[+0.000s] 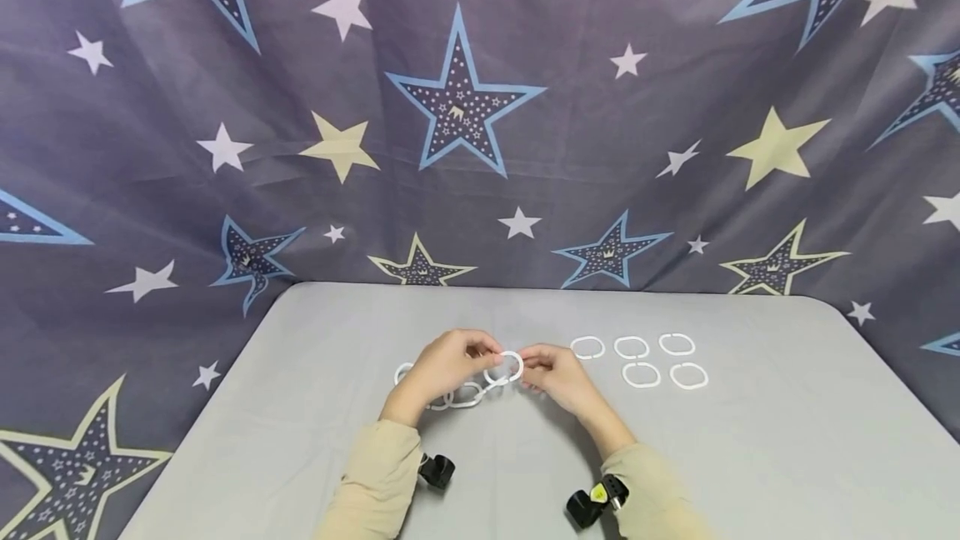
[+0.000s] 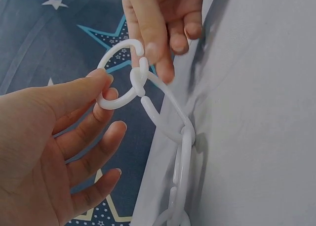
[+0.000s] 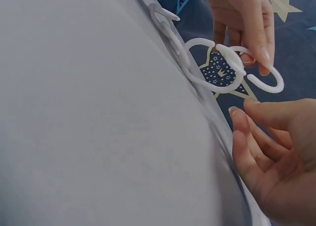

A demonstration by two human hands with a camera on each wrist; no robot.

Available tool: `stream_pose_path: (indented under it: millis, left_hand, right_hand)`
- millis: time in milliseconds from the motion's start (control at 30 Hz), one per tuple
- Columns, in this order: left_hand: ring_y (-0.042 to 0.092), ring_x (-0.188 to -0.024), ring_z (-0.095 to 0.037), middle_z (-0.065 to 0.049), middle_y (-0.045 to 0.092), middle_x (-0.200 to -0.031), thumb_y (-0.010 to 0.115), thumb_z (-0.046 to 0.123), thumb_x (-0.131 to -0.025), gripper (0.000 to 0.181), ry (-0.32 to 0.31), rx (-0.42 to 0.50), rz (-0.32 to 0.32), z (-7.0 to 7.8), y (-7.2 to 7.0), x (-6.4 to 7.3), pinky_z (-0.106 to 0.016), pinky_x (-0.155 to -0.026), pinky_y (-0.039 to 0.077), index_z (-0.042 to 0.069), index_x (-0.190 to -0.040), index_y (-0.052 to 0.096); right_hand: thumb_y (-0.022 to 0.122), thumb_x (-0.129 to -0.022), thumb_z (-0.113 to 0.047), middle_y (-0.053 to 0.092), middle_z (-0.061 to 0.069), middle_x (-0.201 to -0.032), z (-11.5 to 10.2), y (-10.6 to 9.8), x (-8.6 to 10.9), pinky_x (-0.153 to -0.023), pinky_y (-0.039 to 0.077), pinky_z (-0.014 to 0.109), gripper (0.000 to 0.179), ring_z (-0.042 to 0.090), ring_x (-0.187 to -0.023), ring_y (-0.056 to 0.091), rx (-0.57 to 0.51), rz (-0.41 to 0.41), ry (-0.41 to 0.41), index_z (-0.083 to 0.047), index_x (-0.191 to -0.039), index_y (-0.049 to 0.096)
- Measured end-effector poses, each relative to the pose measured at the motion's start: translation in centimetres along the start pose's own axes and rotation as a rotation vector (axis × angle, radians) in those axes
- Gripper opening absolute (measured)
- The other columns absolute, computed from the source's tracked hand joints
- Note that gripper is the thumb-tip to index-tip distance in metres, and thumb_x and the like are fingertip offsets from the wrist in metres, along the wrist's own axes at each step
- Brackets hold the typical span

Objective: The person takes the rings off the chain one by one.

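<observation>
A white plastic ring link (image 2: 114, 106) with a gap in its side is pinched between the thumb and forefinger of my left hand (image 1: 450, 365). Its other fingers spread loosely. Hooked through this ring is the end of a chain of white links (image 2: 170, 97), which trails down to the grey table and runs left, partly hidden behind the left hand in the head view. My right hand (image 1: 558, 373) is just right of the raised ring. In the right wrist view its thumb and forefinger tips are close together beneath the ring, apart from it, holding nothing.
Several loose white oval links (image 1: 641, 387) lie in two rows on the grey table (image 1: 675, 457), right of the right hand. A star-patterned dark curtain (image 1: 540, 40) hangs behind the far edge. Black wrist cameras (image 1: 437, 471) sit at both sleeves.
</observation>
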State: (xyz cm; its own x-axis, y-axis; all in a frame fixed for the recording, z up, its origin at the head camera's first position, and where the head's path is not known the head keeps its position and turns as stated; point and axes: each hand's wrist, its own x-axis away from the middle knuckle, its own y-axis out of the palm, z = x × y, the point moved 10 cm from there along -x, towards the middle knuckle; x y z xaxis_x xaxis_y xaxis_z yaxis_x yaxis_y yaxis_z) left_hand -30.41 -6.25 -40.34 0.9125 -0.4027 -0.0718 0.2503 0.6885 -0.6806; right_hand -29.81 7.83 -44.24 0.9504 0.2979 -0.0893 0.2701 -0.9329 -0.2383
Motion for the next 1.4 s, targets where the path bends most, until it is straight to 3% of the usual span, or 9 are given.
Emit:
stream_pose_path:
  millis: [233,633,800,967,1167,1400]
  left_hand:
    - [0.06,-0.084,-0.01,0.013,0.065,-0.084,0.07,0.031,-0.092,0.01,0.01,0.008,0.018,0.1,-0.2,-0.1,-0.037,-0.079,0.048,0.024,-0.097,0.075]
    - [0.06,-0.086,-0.009,0.014,0.065,-0.082,0.071,0.037,-0.091,0.013,0.015,0.012,0.037,0.2,-0.6,-0.3,-0.037,-0.083,0.047,0.025,-0.096,0.075]
    - [0.06,-0.086,-0.009,0.013,0.065,-0.083,0.07,0.032,-0.092,0.012,0.025,0.008,0.043,0.2,-0.8,-0.2,-0.037,-0.083,0.047,0.023,-0.098,0.075]
    - [0.06,-0.085,-0.009,0.013,0.065,-0.083,0.071,0.03,-0.092,0.011,0.019,0.007,0.047,0.0,-0.9,-0.2,-0.036,-0.081,0.047,0.022,-0.099,0.075]
    - [0.06,-0.084,-0.009,0.013,0.066,-0.083,0.071,0.029,-0.092,0.011,0.02,0.01,0.055,-0.2,-1.0,-0.1,-0.036,-0.08,0.048,0.021,-0.099,0.075]
    - [0.06,-0.085,-0.009,0.012,0.066,-0.086,0.07,0.031,-0.092,0.013,0.009,0.017,0.052,-0.5,-1.0,0.1,-0.037,-0.081,0.048,0.021,-0.1,0.075]
  right_hand:
    - [0.068,-0.08,0.007,0.071,0.023,-0.094,0.4,1.3,-0.5,-0.057,0.05,0.023,0.033,0.012,-0.067,0.064,-0.025,-0.043,-0.008,0.014,-0.112,0.064]
    - [0.072,-0.082,0.004,0.072,0.019,-0.091,0.3,2.7,-0.6,-0.054,0.046,0.02,0.032,0.011,-0.07,0.064,-0.061,-0.093,-0.012,0.013,-0.112,0.065]
    - [0.072,-0.083,0.003,0.072,0.02,-0.093,0.2,2.9,-0.5,-0.053,0.045,0.02,0.025,0.008,-0.068,0.06,-0.046,-0.091,-0.023,0.012,-0.106,0.066]
    - [0.07,-0.083,0.004,0.072,0.017,-0.084,0.4,2.8,-0.5,-0.053,0.043,0.019,0.02,0.007,-0.064,0.058,-0.061,-0.062,-0.005,0.013,-0.1,0.065]
    - [0.071,-0.083,0.002,0.071,0.011,-0.08,0.9,2.8,-0.5,-0.054,0.043,0.02,0.018,0.008,-0.063,0.057,-0.037,-0.031,0.025,0.011,-0.099,0.068]
    - [0.071,-0.083,0.002,0.071,0.016,-0.082,1.3,3.0,-0.5,-0.055,0.043,0.021,0.018,0.01,-0.065,0.059,-0.049,-0.025,0.048,0.01,-0.099,0.068]
